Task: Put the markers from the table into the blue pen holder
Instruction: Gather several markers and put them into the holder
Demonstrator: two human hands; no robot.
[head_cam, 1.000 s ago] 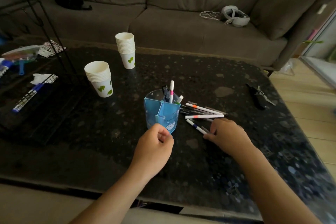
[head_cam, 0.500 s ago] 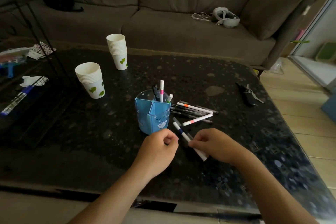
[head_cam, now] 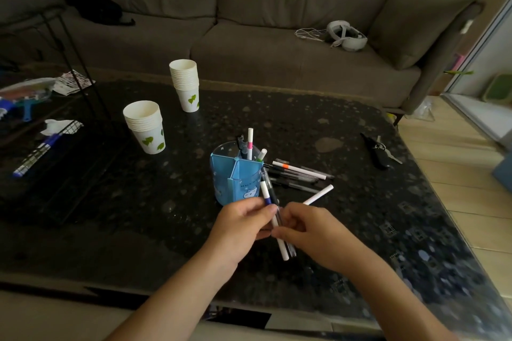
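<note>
The blue pen holder stands mid-table with several markers upright in it, one white with a pink band. Just in front of it, my left hand and my right hand meet around a small bundle: a white marker with a blue band and a dark pen, held nearly upright above the table. A second white marker sticks out past my right hand; whether it is held I cannot tell. Right of the holder lie several more markers, one with an orange band.
Two stacks of paper cups stand left and behind the holder. A black wire rack occupies the table's left side. Keys lie at the right. A grey sofa runs behind the dark speckled table.
My right hand has lifted markers off the table and brought them toward my left hand, which has come up to grip them too. The bundle now stands nearly upright before the holder.
</note>
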